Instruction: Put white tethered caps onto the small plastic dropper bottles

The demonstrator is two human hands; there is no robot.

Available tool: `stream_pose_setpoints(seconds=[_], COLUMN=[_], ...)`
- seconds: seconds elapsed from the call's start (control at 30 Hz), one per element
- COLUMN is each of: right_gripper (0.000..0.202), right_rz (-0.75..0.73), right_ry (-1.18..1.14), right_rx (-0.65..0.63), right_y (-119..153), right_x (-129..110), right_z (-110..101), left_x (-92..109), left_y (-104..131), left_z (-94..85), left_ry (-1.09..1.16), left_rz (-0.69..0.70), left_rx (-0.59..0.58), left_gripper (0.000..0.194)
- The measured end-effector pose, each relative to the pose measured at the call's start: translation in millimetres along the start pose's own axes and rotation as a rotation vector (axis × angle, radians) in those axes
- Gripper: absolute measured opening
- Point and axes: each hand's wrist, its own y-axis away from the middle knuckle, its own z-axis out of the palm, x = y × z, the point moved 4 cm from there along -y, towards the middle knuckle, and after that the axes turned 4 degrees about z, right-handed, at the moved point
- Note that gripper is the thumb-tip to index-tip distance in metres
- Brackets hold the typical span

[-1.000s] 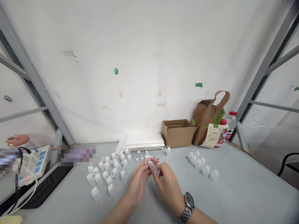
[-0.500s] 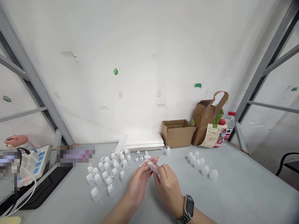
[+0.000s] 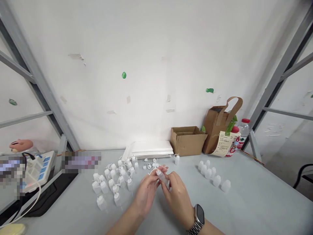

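Beyond the held bottle [image 3: 162, 176], loose caps [image 3: 154, 161] lie before a white stack [image 3: 152, 148].

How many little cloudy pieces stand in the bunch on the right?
7 pieces: five in a slanted row from back left to front right, and two just beyond that row. None looks fully hidden.

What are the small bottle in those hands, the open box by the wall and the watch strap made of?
Small bottle: probably plastic with a satin finish; it looks milky and translucent.
Open box: most likely cardboard, matte; its walls are plain brown and thin.
Watch strap: seems to be shiny metal; its silvery links catch the light, though coated plastic can't be ruled out.
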Motion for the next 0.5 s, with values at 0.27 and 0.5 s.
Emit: stream_pose_setpoints(seconds=[0.27, 0.5], right_gripper=[0.014, 0.021], right_rz=[-0.090, -0.144], right_ry=[0.154, 0.245], right_rx=[0.063, 0.102], right_y=[2.2, 2.5], right_x=[0.9, -3.8], right_z=[2.2, -0.1], left_x=[3.9, 5.3], left_y=[5.7, 6.2], left_z=[6.1, 6.1], left_ry=[-0.048, -0.091], left_rz=[0.074, 0.111], left_rx=[0.048, 0.069], left_gripper=[0.018, 0.017])
